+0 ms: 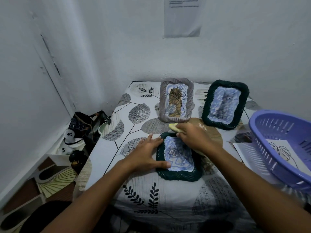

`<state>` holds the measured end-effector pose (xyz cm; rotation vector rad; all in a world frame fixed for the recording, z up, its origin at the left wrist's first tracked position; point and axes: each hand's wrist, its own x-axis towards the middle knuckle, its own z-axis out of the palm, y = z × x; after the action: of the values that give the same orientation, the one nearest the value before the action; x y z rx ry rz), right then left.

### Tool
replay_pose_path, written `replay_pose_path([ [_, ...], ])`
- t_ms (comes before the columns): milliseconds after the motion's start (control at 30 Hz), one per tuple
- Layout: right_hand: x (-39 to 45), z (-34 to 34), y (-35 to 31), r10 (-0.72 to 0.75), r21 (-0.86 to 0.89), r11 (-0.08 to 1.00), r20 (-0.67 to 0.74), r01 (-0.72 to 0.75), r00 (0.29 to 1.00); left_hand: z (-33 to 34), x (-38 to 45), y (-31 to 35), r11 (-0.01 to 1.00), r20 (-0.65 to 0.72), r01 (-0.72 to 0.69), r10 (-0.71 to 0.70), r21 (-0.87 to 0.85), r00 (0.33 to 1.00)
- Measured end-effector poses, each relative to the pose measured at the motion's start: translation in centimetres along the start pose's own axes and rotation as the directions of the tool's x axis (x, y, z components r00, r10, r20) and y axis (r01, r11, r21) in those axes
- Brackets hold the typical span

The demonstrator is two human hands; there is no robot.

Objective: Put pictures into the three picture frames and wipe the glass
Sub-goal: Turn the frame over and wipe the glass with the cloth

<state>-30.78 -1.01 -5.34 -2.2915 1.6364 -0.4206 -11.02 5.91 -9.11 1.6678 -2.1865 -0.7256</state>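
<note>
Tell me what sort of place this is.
Probably a corner of a home room: a leaf-print tablecloth covers a small table against plain white walls, with household clutter such as a ghost figurine on the floor beside it.

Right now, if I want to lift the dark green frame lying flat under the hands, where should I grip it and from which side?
Probably the near bottom rim of the flat green frame, coming from the near edge. That woven border is thick, raised and unobstructed, while the left hand presses the left rim and the right hand holds a yellow cloth over the far corner.

table [107,158], leaf-print cloth | three frames [178,158] | basket [262,142] | prints [242,147]
</note>
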Motion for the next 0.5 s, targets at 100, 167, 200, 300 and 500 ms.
replay_pose_path([
  [100, 0.6, 1.0, -0.1, -0.036, -0.063, 0.997, 0.04, 0.038, 0.999, 0.3, -0.2, -0.4, 0.998, 0.01, -0.032, 0.032, 0.054, 0.999],
  [167, 0.5, 1.6, -0.1, -0.106, -0.047, 0.993, 0.064, 0.109, 0.992, 0.5, -0.2, -0.7, 0.995, 0.011, -0.046, 0.045, 0.085, 0.999],
  [200, 0.4, 1.9, 0.0, -0.135, -0.047, 0.989, 0.072, 0.138, 0.988, 0.6, -0.1, -0.9, 0.994, 0.013, -0.054, 0.053, 0.097, 0.999],
  [300, 0.1, 2.2, 0.4, -0.184, -0.064, 0.98, 0.071, 0.188, 0.98, 0.9, 0.2, -1.5, 0.99, 0.01, -0.07, 0.069, 0.124, 0.998],
  [500, -0.2, 2.3, 1.4, -0.115, -0.205, 0.965, 0.24, 0.166, 0.964, 1.3, 0.1, -1.7, 0.985, 0.003, -0.085, 0.085, 0.152, 0.996],
])
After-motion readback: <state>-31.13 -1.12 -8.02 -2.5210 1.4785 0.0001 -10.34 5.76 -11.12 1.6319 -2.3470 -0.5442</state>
